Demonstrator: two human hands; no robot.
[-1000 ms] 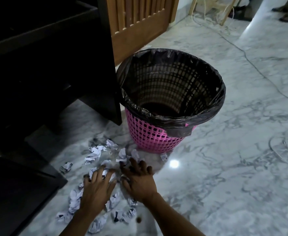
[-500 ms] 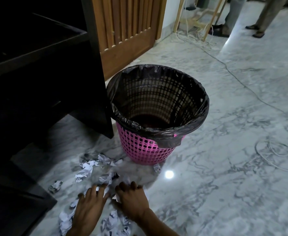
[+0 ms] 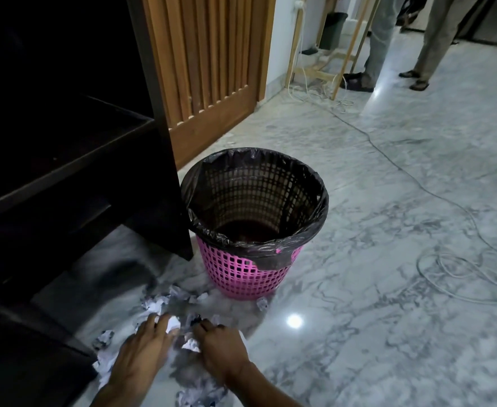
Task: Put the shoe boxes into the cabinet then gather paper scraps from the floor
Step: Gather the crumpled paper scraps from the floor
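Between cabinet (image 3: 165, 201) edge and bin (image 3: 241, 268), left hand (image 3: 141, 356) presses flat, right hand (image 3: 223, 351) curls round paper scraps (image 3: 156, 304); open floor (image 3: 388, 318) lies rightward.

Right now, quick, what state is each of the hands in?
Left hand: open, fingers spread flat on the paper scraps.
Right hand: fingers bent onto the scraps; whether it grips any cannot be told.
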